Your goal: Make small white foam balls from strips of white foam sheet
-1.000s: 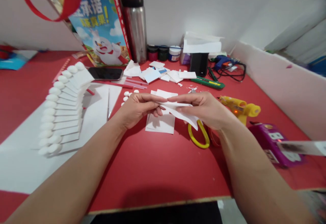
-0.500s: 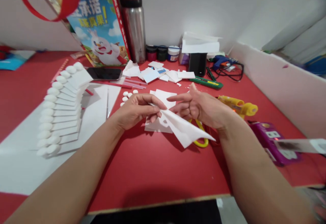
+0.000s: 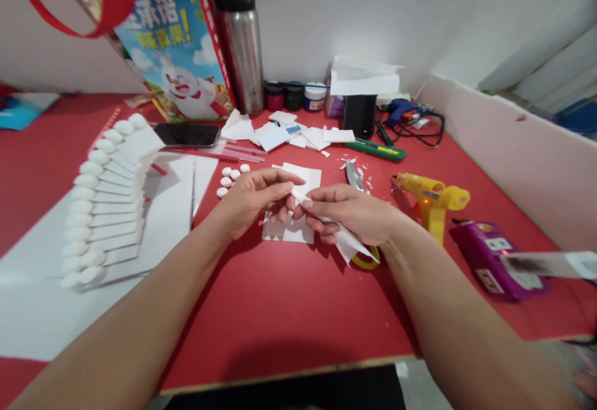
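My left hand (image 3: 261, 198) pinches the narrow end of a white piece of paper (image 3: 347, 243) between thumb and fingers. Just to its right, my right hand (image 3: 347, 211) grips the same paper, which looks gathered and twisted between the two hands. Its loose end hangs down and to the right. Flat white sheets (image 3: 291, 232) lie on the table beneath my hands. Scissors (image 3: 367, 259) with a yellow handle lie partly hidden under my right hand, their blade showing beyond it. Several small white rounded pieces (image 3: 226, 181) sit left of the sheets.
A curved stepped white model (image 3: 119, 211) edged with white discs stands at left. A yellow glue gun (image 3: 431, 195) and a purple box (image 3: 497, 260) are at right. Behind lie a green cutter (image 3: 377, 149), white scraps (image 3: 275, 136), a phone (image 3: 186, 135) and a steel flask (image 3: 241, 55).
My right hand has moved from open fingers beside the paper to closing on it. The paper, spread out before, is now narrowed and gathered. My left hand keeps its pinch.
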Demonstrator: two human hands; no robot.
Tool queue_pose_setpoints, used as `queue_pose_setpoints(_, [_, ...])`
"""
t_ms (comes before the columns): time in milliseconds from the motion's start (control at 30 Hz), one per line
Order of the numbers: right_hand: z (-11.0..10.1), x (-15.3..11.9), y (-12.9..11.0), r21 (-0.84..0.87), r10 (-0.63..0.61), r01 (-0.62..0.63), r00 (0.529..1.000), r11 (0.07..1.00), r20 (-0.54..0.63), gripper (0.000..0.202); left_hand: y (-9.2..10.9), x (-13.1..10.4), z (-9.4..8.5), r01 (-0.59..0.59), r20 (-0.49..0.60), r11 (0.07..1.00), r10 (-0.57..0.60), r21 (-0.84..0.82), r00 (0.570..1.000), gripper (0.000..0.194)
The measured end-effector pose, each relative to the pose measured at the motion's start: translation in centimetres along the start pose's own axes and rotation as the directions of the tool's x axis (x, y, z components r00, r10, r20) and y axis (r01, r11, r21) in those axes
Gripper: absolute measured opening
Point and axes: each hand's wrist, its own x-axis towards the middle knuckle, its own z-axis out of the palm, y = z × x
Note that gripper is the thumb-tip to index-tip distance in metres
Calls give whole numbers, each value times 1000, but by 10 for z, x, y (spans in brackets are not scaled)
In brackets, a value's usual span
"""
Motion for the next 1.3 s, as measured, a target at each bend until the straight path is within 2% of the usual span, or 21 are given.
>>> queue_pose_setpoints(100, [1,0,-2,-19,13,-13,1000,1000,-20,16,2,1,3,13,-20,1000,-13,28,1000,34])
queue_pose_setpoints(267, [0,-2,-5,-106,54,-58,998,993,-42,20,2,0,5,-14,18,950,9,313,1000,25])
queue_pose_setpoints(400, [-3,-5,-7,-163,78,-87,995,983,-63,20,0,-3,5,-21,59,902,-5,431,998,25])
queue_pose_setpoints(467, [-4,-5,-8,-181,75,-87,994,980,-75,20,0,-4,5,-60,103,862,9,503,995,26])
queue_pose_setpoints(567, [-4,-6,-9,-219,63,-81,994,972,-88,21,2,-4,7,-153,178,762,51,629,983,26])
queue_pose_setpoints(733, [-3,-5,-10,-255,63,-90,991,963,-114,22,2,-4,8,-268,245,621,125,736,961,27])
queue_pose_setpoints(800, [-3,-5,-9,-260,67,-98,990,961,-123,23,0,-5,8,-341,286,516,184,786,940,26])
queue_pose_setpoints(933, [-4,-4,-7,-244,64,-96,988,965,-137,23,-3,-6,10,-454,387,231,284,861,877,26])
queue_pose_setpoints(1000, [-4,-3,-7,-225,56,-88,988,971,-142,24,-2,-6,12,-470,418,108,316,876,852,28])
queue_pose_setpoints(1067, [-4,-1,-5,-189,41,-68,988,980,-147,23,-2,-6,14,-459,425,23,342,888,838,29])
queue_pose_setpoints(1233, [-1,4,-2,-136,-18,-10,978,991,-207,24,-2,-7,19,-434,438,-101,378,895,815,26])
queue_pose_setpoints(1300, [1,5,-2,-146,-38,3,971,989,-236,24,-3,-8,20,-425,418,-72,385,902,823,25])
